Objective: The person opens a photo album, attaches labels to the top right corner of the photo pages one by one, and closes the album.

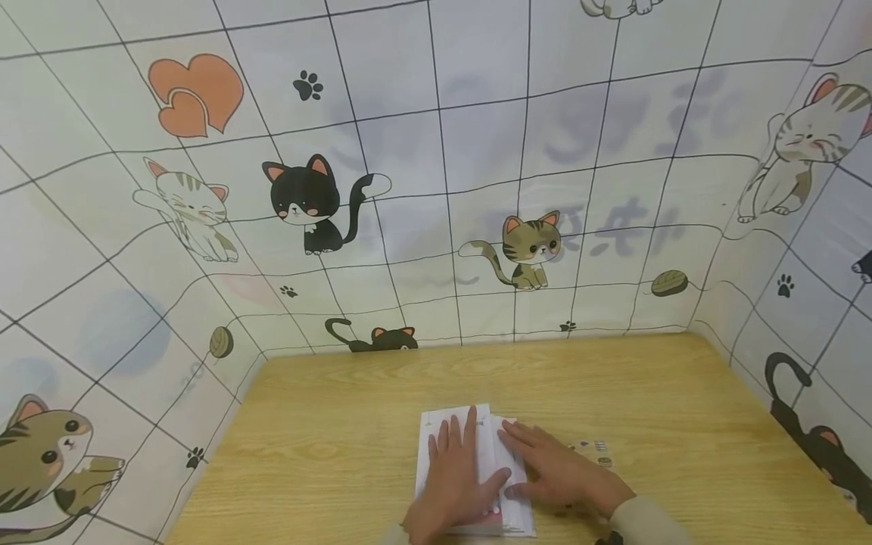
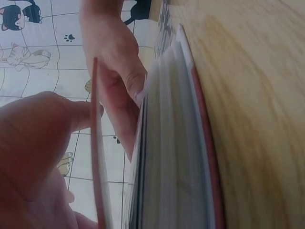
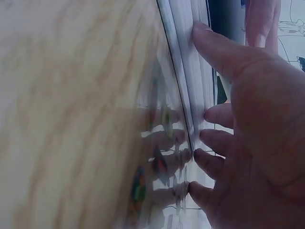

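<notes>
A book lies on the table with its white front cover (image 1: 483,443) tilted up off the pages (image 1: 521,522). My left hand (image 1: 453,477) rests on that cover, fingers straight and spread. My right hand (image 1: 555,469) touches the right part of the pages with extended fingers. In the left wrist view, a gap parts the reddish-edged cover (image 2: 96,157) from the thick page block (image 2: 171,143), and the right hand lies against the pages. A clear sheet with small coloured pictures (image 1: 601,448) lies beside the book, partly hidden under the right hand and forearm.
The wooden tabletop (image 1: 327,439) extends around the book. Cat-printed sheeting (image 1: 402,250) stands along the back and both sides of the table. A small dark thing (image 1: 609,539) shows at the bottom edge by the right sleeve.
</notes>
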A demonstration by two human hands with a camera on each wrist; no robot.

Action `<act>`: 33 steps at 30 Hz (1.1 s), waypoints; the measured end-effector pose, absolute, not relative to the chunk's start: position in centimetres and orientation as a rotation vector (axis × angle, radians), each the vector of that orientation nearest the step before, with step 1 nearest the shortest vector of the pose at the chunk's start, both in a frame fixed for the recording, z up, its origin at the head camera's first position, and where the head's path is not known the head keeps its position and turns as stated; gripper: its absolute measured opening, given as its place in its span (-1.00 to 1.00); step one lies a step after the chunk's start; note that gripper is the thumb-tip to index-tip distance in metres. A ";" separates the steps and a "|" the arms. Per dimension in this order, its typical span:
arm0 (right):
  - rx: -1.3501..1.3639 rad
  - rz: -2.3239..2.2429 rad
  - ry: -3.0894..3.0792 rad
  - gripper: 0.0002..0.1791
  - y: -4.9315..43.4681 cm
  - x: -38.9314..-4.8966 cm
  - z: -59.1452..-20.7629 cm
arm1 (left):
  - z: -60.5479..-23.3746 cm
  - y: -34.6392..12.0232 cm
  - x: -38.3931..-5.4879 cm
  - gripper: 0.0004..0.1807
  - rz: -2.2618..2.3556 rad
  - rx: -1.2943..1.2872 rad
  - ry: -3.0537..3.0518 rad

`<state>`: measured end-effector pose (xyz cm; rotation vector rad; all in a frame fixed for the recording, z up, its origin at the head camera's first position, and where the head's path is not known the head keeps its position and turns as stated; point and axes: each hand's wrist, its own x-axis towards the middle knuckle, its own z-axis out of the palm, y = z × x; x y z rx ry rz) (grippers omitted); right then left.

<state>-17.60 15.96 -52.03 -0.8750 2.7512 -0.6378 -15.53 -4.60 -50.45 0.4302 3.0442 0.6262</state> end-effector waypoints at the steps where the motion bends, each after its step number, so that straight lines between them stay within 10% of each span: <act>1: -0.875 -0.635 2.748 -0.08 15.9 -17.6 -52.0 | -50.5 -4.5 -15.5 0.06 0.618 0.414 3.040; 33: -0.939 -0.625 2.715 -0.05 15.4 -18.0 -51.5 | -48.2 -5.0 -15.7 0.08 1.016 0.209 2.986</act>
